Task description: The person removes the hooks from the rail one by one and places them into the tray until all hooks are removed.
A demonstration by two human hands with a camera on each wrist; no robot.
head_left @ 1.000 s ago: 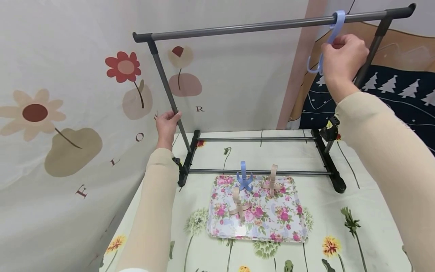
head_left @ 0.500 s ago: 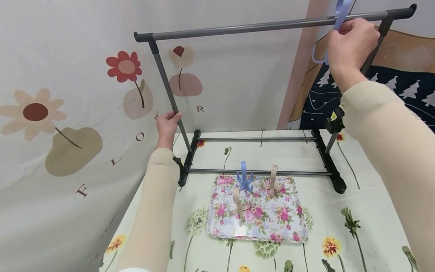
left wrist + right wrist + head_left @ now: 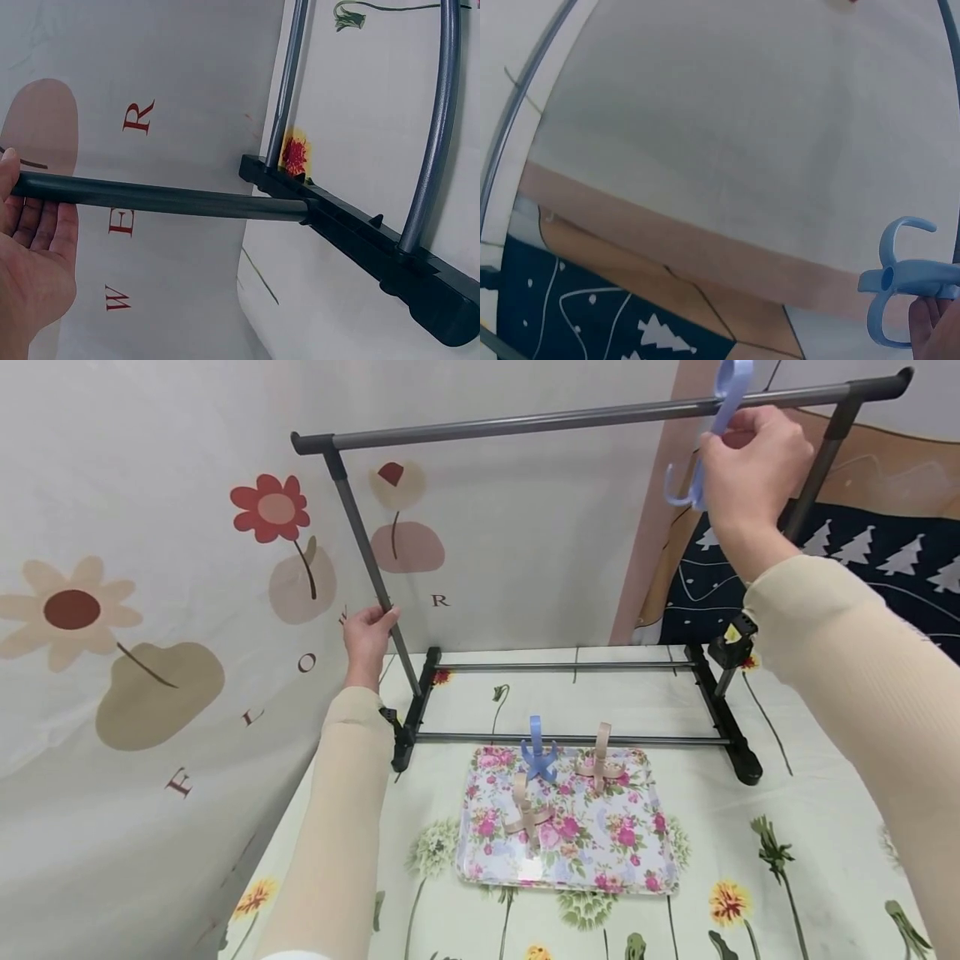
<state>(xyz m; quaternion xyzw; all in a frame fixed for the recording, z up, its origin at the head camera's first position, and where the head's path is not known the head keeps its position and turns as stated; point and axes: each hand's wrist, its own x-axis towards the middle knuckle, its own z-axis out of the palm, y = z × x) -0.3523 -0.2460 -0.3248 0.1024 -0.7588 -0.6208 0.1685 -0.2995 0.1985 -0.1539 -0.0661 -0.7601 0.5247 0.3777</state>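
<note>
My right hand pinches a light blue plastic hook by its stem, close under the top bar of a grey garment rack. The hook's curled top stands above the bar and overlaps it in the head view; its lower prongs hang below my fingers. In the right wrist view those prongs show at the lower right beside my fingertips. My left hand grips the rack's left post partway up. The left wrist view shows that post running from my palm to the black foot.
A flower-printed tray lies on the floral tablecloth in front of the rack. On it rest another blue hook and two beige hooks, one at the right. Two lower bars join the rack's feet. A printed curtain hangs behind.
My right hand has risen with the blue hook, so its curl is now above the bar, then shifted slightly left along it. The left hand keeps its hold on the post.
</note>
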